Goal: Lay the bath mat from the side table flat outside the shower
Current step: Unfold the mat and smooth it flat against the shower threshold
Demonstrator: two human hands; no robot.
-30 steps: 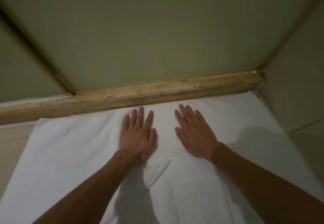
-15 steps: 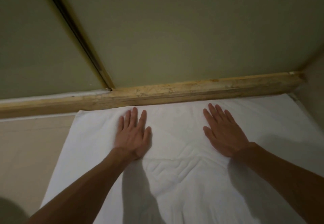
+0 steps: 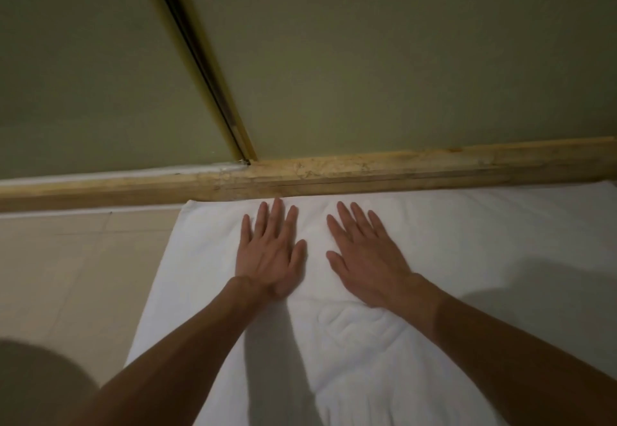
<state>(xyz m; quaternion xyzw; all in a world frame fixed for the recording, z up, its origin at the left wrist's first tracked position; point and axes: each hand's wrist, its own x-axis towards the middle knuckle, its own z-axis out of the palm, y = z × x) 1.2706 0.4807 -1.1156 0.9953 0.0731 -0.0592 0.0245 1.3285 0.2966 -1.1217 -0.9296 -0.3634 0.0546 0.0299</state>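
— Both grips, how did they lie?
— Left grip (image 3: pixel 270 255) and right grip (image 3: pixel 367 258) were open and flat, palms down. The fingers were straight and slightly spread, pressing on the bath mat (image 3: pixel 467 242) and holding nothing, side by side.
— And around them, biggest first?
— Greenish shower panels (image 3: pixel 400 58) filled the upper part. Beige floor tiles (image 3: pixel 66 275) showed at the left. The white mat lay spread on the floor, its far edge against the worn stone threshold (image 3: pixel 367 172) under the panels. Both sets of fingertips pointed at that threshold. A dark metal strip (image 3: pixel 200 58) split the panels.
— Anything smaller?
— A patch of wrinkles (image 3: pixel 354 329) sat in the mat between the forearms, near the wrists.
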